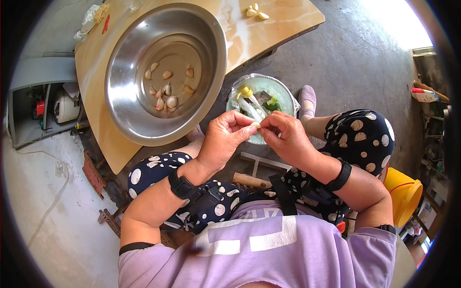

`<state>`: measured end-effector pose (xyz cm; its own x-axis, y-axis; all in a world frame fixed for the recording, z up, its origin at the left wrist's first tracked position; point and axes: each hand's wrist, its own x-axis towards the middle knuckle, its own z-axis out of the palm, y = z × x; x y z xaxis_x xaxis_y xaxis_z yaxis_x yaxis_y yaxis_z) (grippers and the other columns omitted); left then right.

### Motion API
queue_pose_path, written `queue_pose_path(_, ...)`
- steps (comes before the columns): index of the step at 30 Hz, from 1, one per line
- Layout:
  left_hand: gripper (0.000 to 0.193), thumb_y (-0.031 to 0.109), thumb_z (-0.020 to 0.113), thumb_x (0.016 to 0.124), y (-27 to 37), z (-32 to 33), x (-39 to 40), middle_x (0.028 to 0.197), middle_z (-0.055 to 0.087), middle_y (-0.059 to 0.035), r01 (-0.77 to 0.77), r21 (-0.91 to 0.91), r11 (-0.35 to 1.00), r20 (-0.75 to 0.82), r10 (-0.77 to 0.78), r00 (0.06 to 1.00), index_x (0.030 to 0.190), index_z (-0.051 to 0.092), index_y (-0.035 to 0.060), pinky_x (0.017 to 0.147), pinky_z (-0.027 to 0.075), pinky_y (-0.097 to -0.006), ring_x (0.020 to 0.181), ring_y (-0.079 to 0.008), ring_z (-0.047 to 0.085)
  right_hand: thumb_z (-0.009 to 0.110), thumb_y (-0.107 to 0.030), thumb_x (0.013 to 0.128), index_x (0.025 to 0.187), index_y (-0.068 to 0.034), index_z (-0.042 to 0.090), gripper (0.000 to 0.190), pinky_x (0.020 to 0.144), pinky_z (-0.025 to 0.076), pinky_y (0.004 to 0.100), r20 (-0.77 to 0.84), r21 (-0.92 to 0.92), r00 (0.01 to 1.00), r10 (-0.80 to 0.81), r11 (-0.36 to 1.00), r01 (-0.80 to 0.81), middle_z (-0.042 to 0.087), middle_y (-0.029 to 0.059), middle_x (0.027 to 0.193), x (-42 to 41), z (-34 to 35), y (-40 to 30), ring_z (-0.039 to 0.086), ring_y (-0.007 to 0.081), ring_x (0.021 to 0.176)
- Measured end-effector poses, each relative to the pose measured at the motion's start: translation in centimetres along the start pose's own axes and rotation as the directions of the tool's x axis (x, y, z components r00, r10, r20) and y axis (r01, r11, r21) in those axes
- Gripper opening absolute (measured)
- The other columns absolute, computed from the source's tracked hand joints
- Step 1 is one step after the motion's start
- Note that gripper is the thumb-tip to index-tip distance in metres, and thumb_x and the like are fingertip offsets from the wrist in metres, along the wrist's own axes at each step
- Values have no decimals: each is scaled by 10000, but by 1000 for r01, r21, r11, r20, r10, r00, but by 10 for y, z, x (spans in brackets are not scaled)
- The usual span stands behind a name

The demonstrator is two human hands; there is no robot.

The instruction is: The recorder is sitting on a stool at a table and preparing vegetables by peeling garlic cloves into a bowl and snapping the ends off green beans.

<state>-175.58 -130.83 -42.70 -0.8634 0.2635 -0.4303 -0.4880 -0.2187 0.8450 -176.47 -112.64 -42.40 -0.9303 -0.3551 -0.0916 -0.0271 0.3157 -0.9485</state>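
Between the fingertips of my left hand [225, 138] is a pale garlic clove [256, 125]. My right hand [282, 133] meets it there, thumb and forefinger pinched at the clove's right end. Both hands are above a lined waste bin [287, 94] holding a yellow pump top [245, 91], green scraps and plastic. To the left, a large stainless steel basin [124, 90] contains several unpeeled garlic cloves [171, 102] in what looks like shallow water. Several peeled cloves [263, 16] lie at the far right of the marble-patterned table [237, 39].
A red object [106, 24] and a plastic bag [90, 18] lie at the table's far left. A yellow bucket [401, 196] stands by my right side. Below my hands is a wooden frame [266, 162]. An open cabinet [45, 97] is at the left wall.
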Motion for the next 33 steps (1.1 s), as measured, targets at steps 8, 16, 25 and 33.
queue_pose_path(8,105,45,618,860,1,-5,0,879,635,-58,102,-105,989,113,-90,989,959,591,19,716,478,-221,804,-111,602,570,-14,765,759,17,560,33,596,425,313,45,149,999,11,989,-18,529,109,698,1,-5,0,530,209,665)
queue_pose_path(16,179,75,610,872,11,0,-1,916,634,-51,221,-79,972,151,-207,967,1039,589,13,716,479,-222,825,-115,609,550,-17,770,772,16,556,34,596,420,302,84,226,989,123,964,-139,544,99,711,0,-7,4,516,180,669)
queue_pose_path(25,164,75,596,883,1,-2,-2,926,625,-43,33,149,988,95,-48,994,1036,567,23,694,466,-204,855,-115,609,538,-19,775,790,22,562,49,621,439,294,85,172,995,56,983,-70,570,97,731,-1,-5,-3,543,170,691)
queue_pose_path(33,90,104,577,900,6,-6,-1,911,633,-67,143,-176,974,94,-129,987,965,563,44,717,507,-241,830,-132,620,481,-61,855,835,19,559,114,644,464,238,220,516,936,275,782,-351,620,65,785,2,-10,-6,600,108,703)
